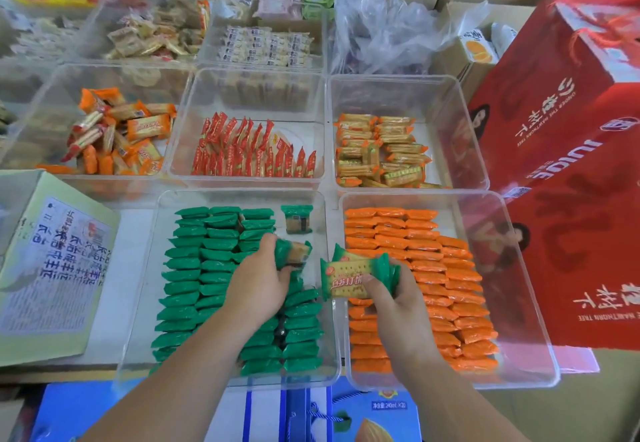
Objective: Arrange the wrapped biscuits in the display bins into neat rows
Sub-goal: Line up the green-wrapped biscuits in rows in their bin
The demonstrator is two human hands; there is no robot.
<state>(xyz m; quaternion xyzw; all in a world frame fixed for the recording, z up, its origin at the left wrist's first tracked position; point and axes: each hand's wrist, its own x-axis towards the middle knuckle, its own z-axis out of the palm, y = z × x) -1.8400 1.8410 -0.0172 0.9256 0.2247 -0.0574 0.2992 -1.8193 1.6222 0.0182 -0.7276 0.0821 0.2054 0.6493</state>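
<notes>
Left hand [263, 278] pinches one green pack [292, 254] over the gap in the right-edge row of the clear bin [143, 285], while the right hand [391, 299], held apart, grips a spare stack [356, 277] at that edge, feeding the row one by one I'd guess.

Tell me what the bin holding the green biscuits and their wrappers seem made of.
The bin looks like clear rigid plastic, glossy: things show through its walls. The green wrappers look like thin plastic film, slightly shiny and creased; any foil lining cannot be told.
</notes>
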